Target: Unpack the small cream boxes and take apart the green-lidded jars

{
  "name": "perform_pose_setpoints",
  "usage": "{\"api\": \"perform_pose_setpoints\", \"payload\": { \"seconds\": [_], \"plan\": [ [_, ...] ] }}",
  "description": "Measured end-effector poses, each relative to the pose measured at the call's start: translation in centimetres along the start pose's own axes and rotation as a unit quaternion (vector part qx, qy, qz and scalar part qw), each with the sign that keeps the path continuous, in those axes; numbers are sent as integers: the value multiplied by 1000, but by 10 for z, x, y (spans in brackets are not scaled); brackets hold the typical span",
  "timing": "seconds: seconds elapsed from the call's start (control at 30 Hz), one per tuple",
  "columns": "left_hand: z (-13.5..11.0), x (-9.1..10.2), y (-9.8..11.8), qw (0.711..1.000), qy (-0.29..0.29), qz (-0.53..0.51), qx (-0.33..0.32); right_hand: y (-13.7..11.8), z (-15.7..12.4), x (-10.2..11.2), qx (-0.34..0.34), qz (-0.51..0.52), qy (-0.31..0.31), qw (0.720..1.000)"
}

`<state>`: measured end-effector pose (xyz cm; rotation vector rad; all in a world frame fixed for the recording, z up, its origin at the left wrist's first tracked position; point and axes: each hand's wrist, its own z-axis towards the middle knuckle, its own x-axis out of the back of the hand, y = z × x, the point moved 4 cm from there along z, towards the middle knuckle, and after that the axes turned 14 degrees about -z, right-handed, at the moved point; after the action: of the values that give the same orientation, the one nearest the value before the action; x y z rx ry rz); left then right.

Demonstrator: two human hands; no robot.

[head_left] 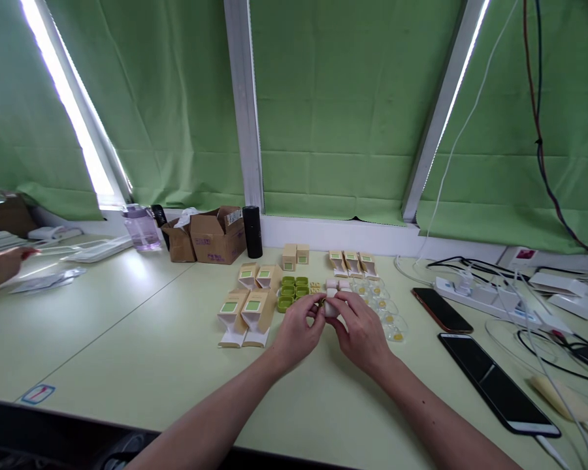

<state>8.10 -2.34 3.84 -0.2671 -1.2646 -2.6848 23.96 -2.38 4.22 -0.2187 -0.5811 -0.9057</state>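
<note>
My left hand (298,329) and my right hand (359,329) meet at the middle of the pale table (142,339), fingers pinched together on a small white jar (331,307). Just behind the hands lie several green lids (293,290), more white jars (338,284) and a row of clear round caps (389,313). Open tan cartons with green labels (245,316) lie to the left of the hands. Three more open cartons (353,262) and two closed ones (295,256) stand further back.
A brown cardboard box (219,235), a black cylinder (252,232) and a purple bottle (140,227) stand by the window sill. Two phones (441,309) (497,385), a power strip (480,294) and cables lie at right. Another person's hand (2,264) rests at far left.
</note>
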Motion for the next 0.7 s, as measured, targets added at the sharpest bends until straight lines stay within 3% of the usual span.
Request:
{"api": "perform_pose_setpoints", "payload": {
  "seconds": [0.43, 0.7],
  "plan": [
    [4, -1, 9, 998, -2, 66, 7, -5, -1, -7, 3, -21, -10, 1000],
    [6, 0, 8, 998, -1, 55, 16, -2, -3, -10, -17, 12, -38, 999]
  ]
}}
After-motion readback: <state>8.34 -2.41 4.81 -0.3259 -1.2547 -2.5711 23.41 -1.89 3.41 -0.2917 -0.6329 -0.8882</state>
